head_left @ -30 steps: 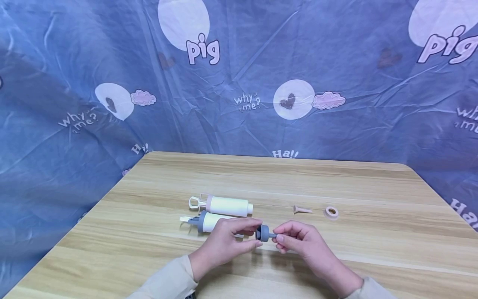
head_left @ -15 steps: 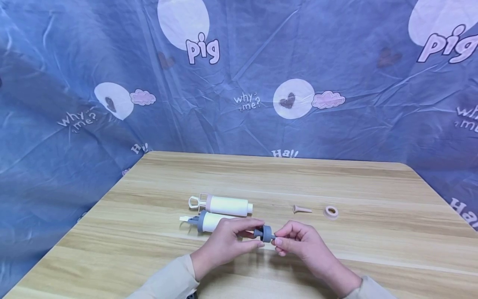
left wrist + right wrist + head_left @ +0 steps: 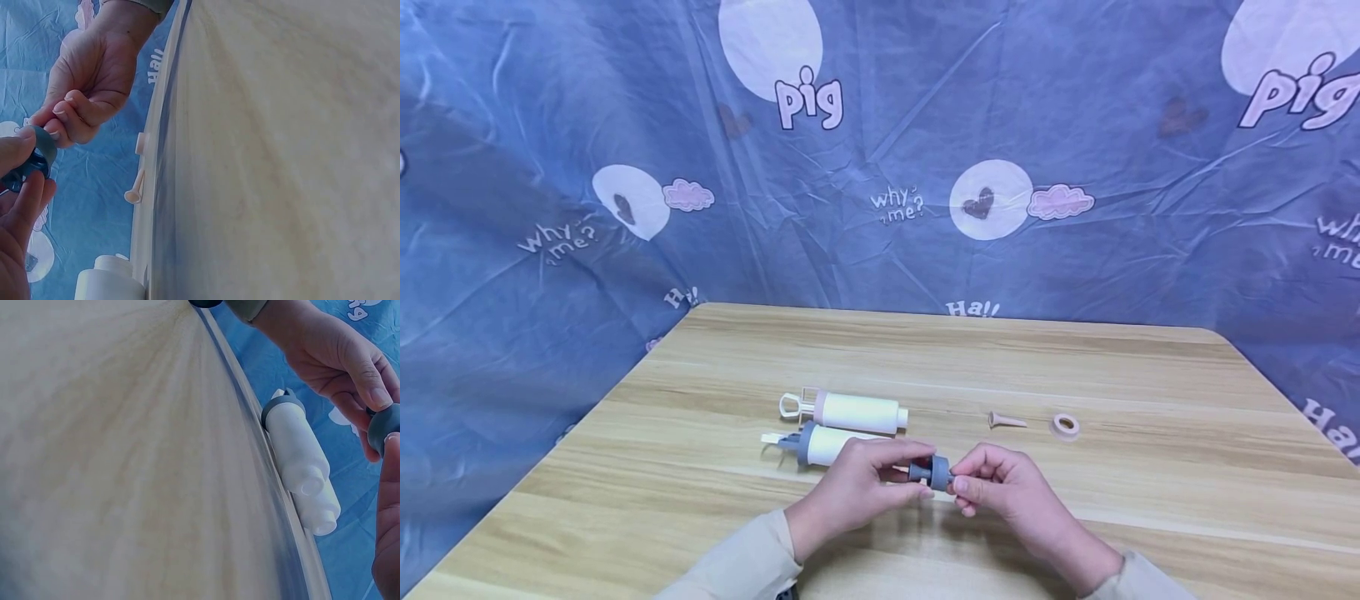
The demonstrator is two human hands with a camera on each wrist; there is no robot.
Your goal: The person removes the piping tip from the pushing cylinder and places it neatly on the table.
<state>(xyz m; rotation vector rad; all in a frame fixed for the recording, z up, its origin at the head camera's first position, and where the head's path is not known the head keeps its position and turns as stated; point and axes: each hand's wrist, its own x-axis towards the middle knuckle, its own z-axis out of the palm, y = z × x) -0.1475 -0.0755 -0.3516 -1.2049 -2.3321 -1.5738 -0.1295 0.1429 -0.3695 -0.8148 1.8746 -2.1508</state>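
Note:
Between the two hands is a grey ring cap [image 3: 939, 472] with a grey nozzle [image 3: 917, 472] passing through it. My left hand [image 3: 868, 479] holds the cap, thumb below and fingers above, around the nozzle's flared end. The narrow end is pinched by the thumb and fingers of my right hand [image 3: 1003, 483], which hide its tip. Behind the left hand lies a white syringe-like press with a grey collar [image 3: 831, 446], partly covered by that hand. Beyond it lies a similar press with a pink collar [image 3: 859, 413].
A pink nozzle [image 3: 1006, 420] and a pink ring cap [image 3: 1066, 426] lie apart on the wooden table [image 3: 955, 358], to the right of the presses. A blue printed cloth [image 3: 850, 250] hangs behind the table and along its sides.
The grey ring cap has shifted slightly right, towards the right fingers. More of the nozzle's flared end now shows on its left side. The presses and pink parts have stayed put.

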